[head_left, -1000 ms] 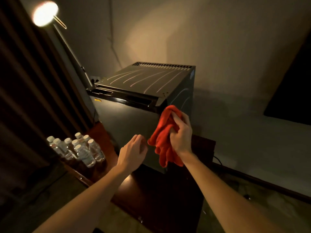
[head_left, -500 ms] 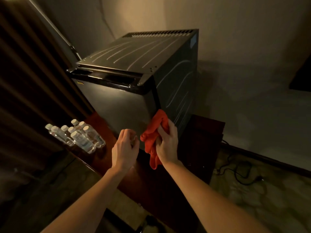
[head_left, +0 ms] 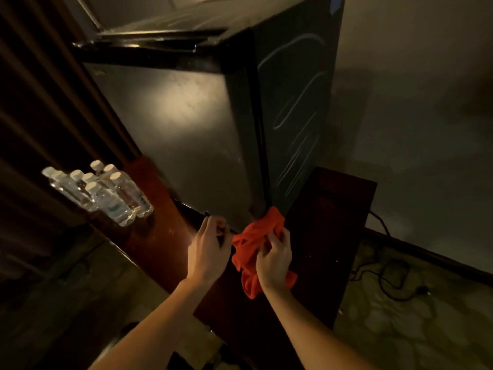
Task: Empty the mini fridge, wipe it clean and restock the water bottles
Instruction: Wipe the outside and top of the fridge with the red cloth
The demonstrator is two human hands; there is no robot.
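A black mini fridge [head_left: 186, 124] stands with its door closed on a dark wooden cabinet [head_left: 333, 209]. My right hand [head_left: 274, 260] grips a red cloth [head_left: 253, 244] and holds it against the fridge's lower front-right corner. My left hand [head_left: 208, 249] hangs just left of the cloth, near the door's bottom edge, fingers curled with nothing visibly in them. Several clear water bottles [head_left: 106, 190] with white caps stand in a cluster on the cabinet top to the left of the fridge.
A dark curtain [head_left: 40, 102] hangs at the left. A lamp arm [head_left: 88, 14] rises behind the fridge. Black cables [head_left: 386, 279] lie on the patterned floor at the right, along the wall's skirting.
My right hand has slid the red cloth down the fridge's front-right edge from near the top to the bottom corner. My left hand dropped alongside it, and the view came closer.
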